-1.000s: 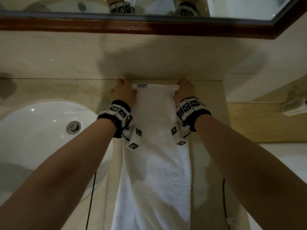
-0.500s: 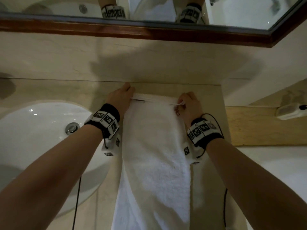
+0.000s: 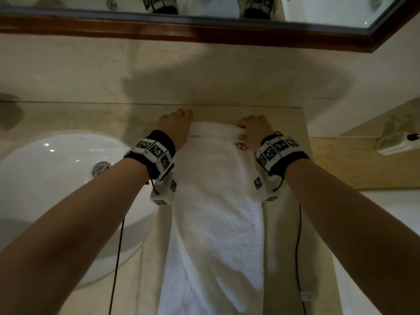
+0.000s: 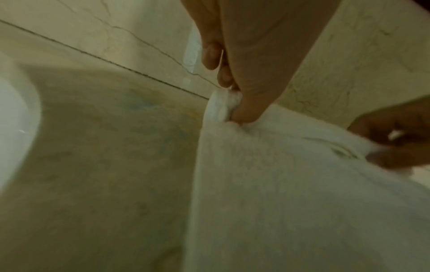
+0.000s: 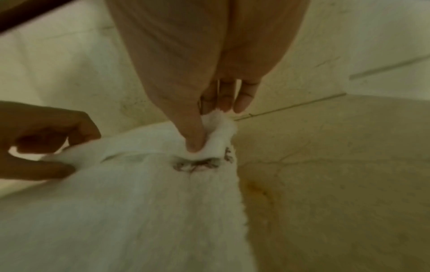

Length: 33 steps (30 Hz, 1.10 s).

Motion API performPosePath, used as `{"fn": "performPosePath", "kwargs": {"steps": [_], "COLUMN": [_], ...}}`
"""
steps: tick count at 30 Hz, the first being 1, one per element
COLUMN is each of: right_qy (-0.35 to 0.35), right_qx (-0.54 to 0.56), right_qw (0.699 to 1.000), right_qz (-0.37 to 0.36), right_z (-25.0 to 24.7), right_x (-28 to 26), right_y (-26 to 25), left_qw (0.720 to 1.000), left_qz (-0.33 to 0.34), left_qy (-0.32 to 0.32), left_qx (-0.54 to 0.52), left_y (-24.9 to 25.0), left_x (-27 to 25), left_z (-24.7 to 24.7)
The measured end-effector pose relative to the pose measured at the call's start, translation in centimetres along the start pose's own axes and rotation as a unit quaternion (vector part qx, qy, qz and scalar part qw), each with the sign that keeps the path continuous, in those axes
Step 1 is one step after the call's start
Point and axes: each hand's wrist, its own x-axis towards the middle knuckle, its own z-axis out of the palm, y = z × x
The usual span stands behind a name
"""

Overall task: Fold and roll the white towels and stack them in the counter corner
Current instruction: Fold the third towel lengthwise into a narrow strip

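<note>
Since 1 s ago, both hands rolled towel (image 3: pixel 218 201) far edge over.

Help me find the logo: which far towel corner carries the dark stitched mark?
The towel corner pinched by the right hand: the mark sits just by its thumb. The corner in the left hand shows no such mark.

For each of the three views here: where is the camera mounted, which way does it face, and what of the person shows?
Head: worn on the head, facing down at towel, sink, mirror; both forearms show.
Left wrist: along left hand pinching the towel's corner.
Right wrist: along right hand pinching the opposite corner.
Shared: each wrist view shows the other hand and the towel.
</note>
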Motion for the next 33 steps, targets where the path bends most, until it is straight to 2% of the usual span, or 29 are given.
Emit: {"fn": "performPosePath", "kwargs": {"steps": [2, 5, 9, 13, 15, 16, 18, 20, 22, 26, 30, 33], "right_qy": [0.028, 0.087, 0.068, 0.062, 0.039, 0.017, -0.016, -0.034, -0.038, 0.028, 0.097, 0.135], "right_qx": [-0.012, -0.01, -0.004, 0.087, 0.136, 0.124, 0.02, -0.034, -0.037, -0.04, -0.038, -0.07], "right_qw": [0.999, 0.993, 0.989, 0.991, 0.989, 0.992, 0.999, 0.998, 0.996, 0.993, 0.976, 0.965], "right_qz": [-0.025, -0.083, -0.134, -0.083, -0.034, -0.022, -0.027, -0.046, -0.066, -0.11, -0.193, -0.216], "right_z": [-0.3, 0.2, 2.3, 1.8, 0.8, 0.4, 0.1, 0.1, 0.3, 1.2, 3.4, 4.2], "right_x": [-0.6, -2.2, -4.8, -5.7, -5.2, -4.8, -4.0, -3.9, -4.0, -5.3, -7.5, -8.3], "right_y": [0.1, -0.1, -0.7, -0.5, -0.8, -0.9, -1.1, -1.2, -1.2, -1.3, -1.5, -1.4], "left_qw": [0.999, 0.992, 0.99, 0.989, 0.996, 0.997, 0.996, 0.996, 0.998, 0.991, 0.99, 0.985], "left_qz": [0.03, 0.084, 0.079, 0.083, 0.047, 0.023, -0.005, -0.008, 0.017, 0.098, 0.11, 0.124], "left_qy": [0.013, 0.0, -0.065, -0.098, -0.078, -0.062, -0.066, -0.083, -0.054, -0.042, -0.005, -0.007], "left_qx": [0.039, 0.098, 0.097, 0.068, -0.004, -0.038, -0.056, -0.023, 0.03, 0.077, 0.091, 0.115], "left_y": [0.2, 0.6, 1.1, 1.2, 0.9, 0.8, 1.1, 1.5, 1.9, 2.5, 2.5, 2.7], "left_x": [-0.5, -1.8, -3.4, -3.4, -3.0, -2.9, -2.8, -3.2, -3.9, -6.4, -8.0, -8.6], "left_z": [0.2, 1.0, 0.8, -0.1, 0.3, 0.4, 0.1, -0.4, -0.7, 1.3, 1.9, 1.4]}}
